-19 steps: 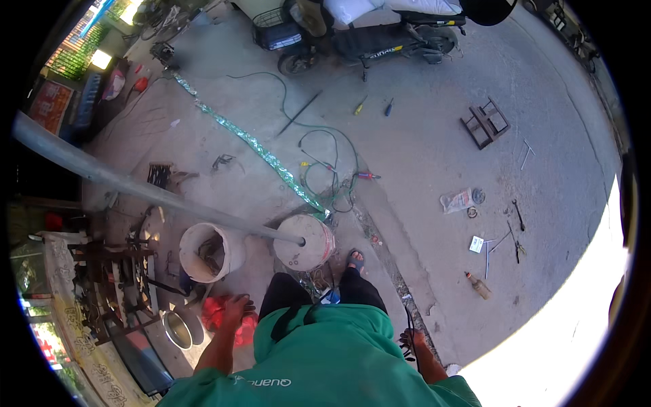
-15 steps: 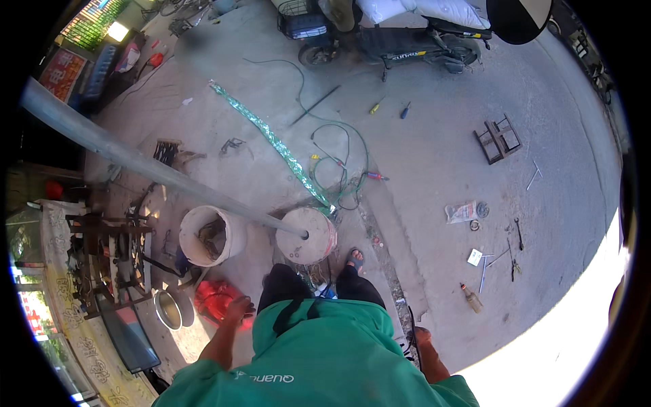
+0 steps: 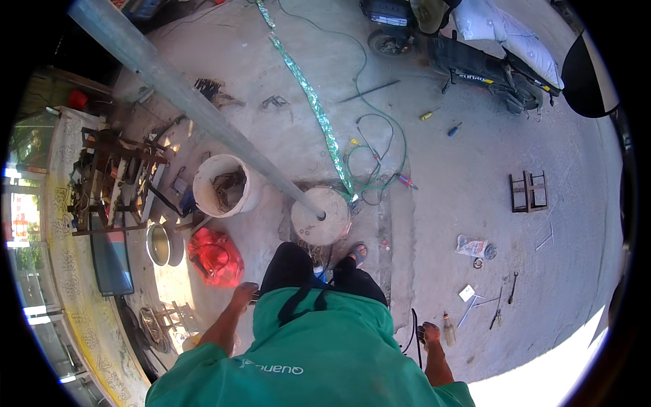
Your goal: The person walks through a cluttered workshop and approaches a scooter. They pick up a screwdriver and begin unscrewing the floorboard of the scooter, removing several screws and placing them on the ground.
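Observation:
My left hand [image 3: 245, 294] hangs beside my left hip, its fingers loosely apart and dark at the tips; I see nothing held in it. Just beyond it lies a shiny red bag [image 3: 215, 258]. At my right side, my right hand [image 3: 429, 334] is curled around a thin black cord-like strip [image 3: 416, 322] that loops next to my shirt; its lower part is hidden. In front of my feet stands a round pale concrete base [image 3: 319, 227], and a long grey metal pole [image 3: 203, 119] rises from its centre toward the upper left.
A white bucket [image 3: 224, 186] with dark contents stands left of the base. Farther left are a wooden frame stack [image 3: 122, 183] and a metal basin [image 3: 159, 244]. A green foil-like strip [image 3: 312, 102] and a hose [image 3: 359, 68] cross the floor. Tools, a bottle [image 3: 449, 330] and a scooter [image 3: 481, 71] are right.
My view has swung, so the pole base and bucket sit differently and the scooter is farther right. My left hand no longer overlaps the red bag. The black strip stays with my right hand.

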Available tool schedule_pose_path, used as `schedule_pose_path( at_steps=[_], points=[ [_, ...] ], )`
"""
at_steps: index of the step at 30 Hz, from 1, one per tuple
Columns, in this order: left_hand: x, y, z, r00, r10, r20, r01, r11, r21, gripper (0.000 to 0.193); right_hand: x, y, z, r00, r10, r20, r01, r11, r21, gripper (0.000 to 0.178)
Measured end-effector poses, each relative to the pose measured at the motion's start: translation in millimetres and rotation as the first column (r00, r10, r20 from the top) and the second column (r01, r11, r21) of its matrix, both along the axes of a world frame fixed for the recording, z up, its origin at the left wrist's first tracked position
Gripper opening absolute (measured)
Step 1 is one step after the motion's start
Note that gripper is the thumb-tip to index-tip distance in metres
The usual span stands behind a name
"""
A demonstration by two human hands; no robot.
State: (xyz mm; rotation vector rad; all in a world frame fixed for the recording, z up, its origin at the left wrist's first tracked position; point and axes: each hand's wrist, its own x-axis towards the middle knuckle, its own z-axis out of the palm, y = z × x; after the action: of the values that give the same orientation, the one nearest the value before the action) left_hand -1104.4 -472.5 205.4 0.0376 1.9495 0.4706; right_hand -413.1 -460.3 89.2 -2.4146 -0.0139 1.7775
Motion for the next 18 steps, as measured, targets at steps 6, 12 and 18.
schedule_pose_path(
  at_steps=[6, 12, 18],
  points=[
    [11.6, -38.6, -13.2, 0.989, 0.146, 0.028, -0.148, 0.987, 0.059, 0.034, 14.8, 57.3, 9.0, 0.985, 0.166, 0.038, -0.167, 0.986, 0.008, 0.027],
    [30.2, -110.8, -49.5, 0.93, 0.365, 0.04, -0.367, 0.928, 0.072, 0.034, 15.4, 144.5, 0.2, 0.917, 0.393, 0.069, -0.397, 0.916, 0.053, 0.029],
    [76.1, -212.9, -56.0, 0.831, 0.556, 0.04, -0.557, 0.828, 0.065, 0.031, -17.9, 207.4, 2.3, 0.833, 0.55, 0.061, -0.553, 0.826, 0.107, 0.036]
  ],
)
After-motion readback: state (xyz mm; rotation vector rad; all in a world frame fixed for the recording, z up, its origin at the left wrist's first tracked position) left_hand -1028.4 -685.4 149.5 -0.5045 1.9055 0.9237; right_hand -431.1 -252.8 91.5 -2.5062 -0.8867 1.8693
